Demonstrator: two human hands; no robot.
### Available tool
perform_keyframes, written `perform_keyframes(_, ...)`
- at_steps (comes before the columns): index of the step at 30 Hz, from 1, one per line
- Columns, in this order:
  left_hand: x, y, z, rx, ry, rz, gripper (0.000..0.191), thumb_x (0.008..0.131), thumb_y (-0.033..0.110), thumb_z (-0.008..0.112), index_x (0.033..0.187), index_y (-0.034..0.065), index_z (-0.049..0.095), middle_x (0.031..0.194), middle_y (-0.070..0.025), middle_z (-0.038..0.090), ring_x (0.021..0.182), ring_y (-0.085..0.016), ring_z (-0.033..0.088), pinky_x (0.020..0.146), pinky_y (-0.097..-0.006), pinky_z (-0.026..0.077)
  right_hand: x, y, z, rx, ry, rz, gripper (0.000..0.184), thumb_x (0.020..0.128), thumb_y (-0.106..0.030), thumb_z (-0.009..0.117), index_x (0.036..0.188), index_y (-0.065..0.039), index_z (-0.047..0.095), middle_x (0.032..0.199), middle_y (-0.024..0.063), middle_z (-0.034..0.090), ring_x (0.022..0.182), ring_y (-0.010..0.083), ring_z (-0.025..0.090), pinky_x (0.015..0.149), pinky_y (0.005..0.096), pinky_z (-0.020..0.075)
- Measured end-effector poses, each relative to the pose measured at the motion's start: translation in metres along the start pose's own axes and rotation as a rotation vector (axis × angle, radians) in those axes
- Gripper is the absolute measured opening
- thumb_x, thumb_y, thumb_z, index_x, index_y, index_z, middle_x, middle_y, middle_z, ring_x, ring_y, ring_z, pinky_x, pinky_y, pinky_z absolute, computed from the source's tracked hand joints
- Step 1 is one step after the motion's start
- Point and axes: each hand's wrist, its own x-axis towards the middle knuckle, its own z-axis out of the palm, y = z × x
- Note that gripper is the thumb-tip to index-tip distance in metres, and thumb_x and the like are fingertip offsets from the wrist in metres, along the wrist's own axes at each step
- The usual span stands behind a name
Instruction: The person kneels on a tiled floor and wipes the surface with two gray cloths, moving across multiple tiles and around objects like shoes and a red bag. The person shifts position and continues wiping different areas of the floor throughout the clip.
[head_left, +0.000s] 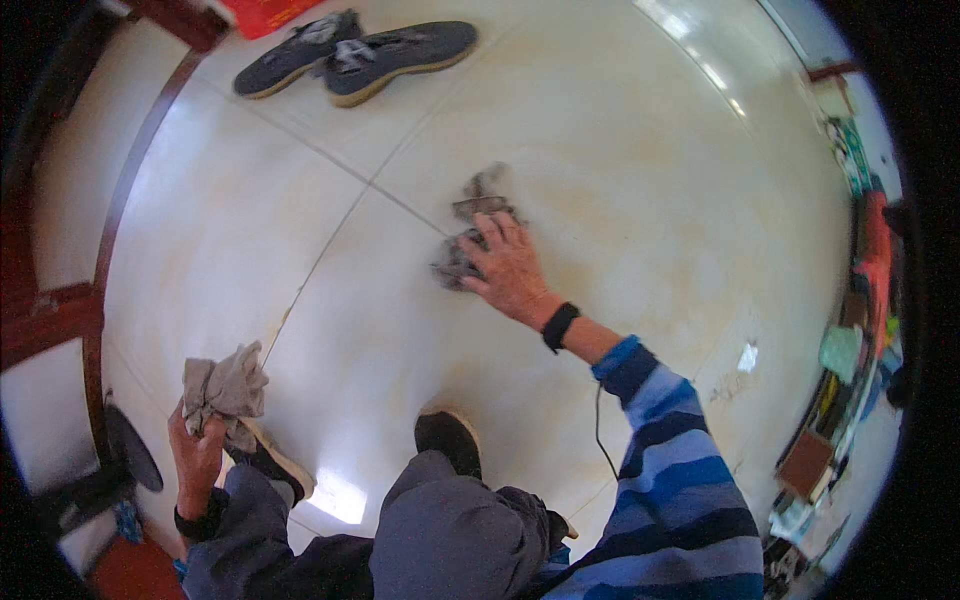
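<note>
My right hand (506, 262) presses down on a crumpled, dirty grey cloth (484, 195), which lies against the pale tiled floor (615, 202). Its fingers are spread over the cloth, and parts of the cloth stick out in front and to the left, slightly blurred. Off to the lower left, my left hand (196, 450) grips a bunched beige-grey cloth (229, 382), held up above my dark shoe. Brownish smears mark the floor around the right hand.
A pair of dark shoes (401, 56) lies at the top left, beside something red (266, 15). Dark red wooden furniture (52, 322) borders the left side. Boxes and assorted items (840, 352) line the right edge. A thin cable (600, 427) hangs by my right sleeve.
</note>
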Motion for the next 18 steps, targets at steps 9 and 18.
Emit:
perform_keyframes(9, 0.02, 0.014, 0.019, 0.033, -0.088, 0.091, 0.039, 0.092, 0.007, 0.06, 0.129, -0.007, 0.06, 0.109, -0.0091, 0.07, 0.093, -0.014, 0.065, 0.081, -0.0315, 0.055, -0.088, 0.054, 0.024, -0.119, 0.178, 0.054, 0.041, 0.089, -0.009, 0.057, 0.129, -0.005, 0.059, 0.138, 0.0191, 0.056, 0.131, 0.0395, 0.05, 0.115, 0.0548, 0.0358)
perform_keyframes(18, 0.043, 0.059, 0.049, -0.072, -0.261, -0.058, 0.035, 0.091, 0.008, 0.064, 0.121, -0.0102, 0.062, 0.098, -0.0074, 0.073, 0.081, -0.01, 0.065, 0.069, -0.0296, 0.058, -0.15, 0.331, -0.125, -0.537, 0.547, 0.997, 0.036, 0.097, -0.017, 0.056, 0.129, -0.002, 0.062, 0.125, 0.0216, 0.066, 0.116, 0.0407, 0.06, 0.101, 0.0502, 0.0468)
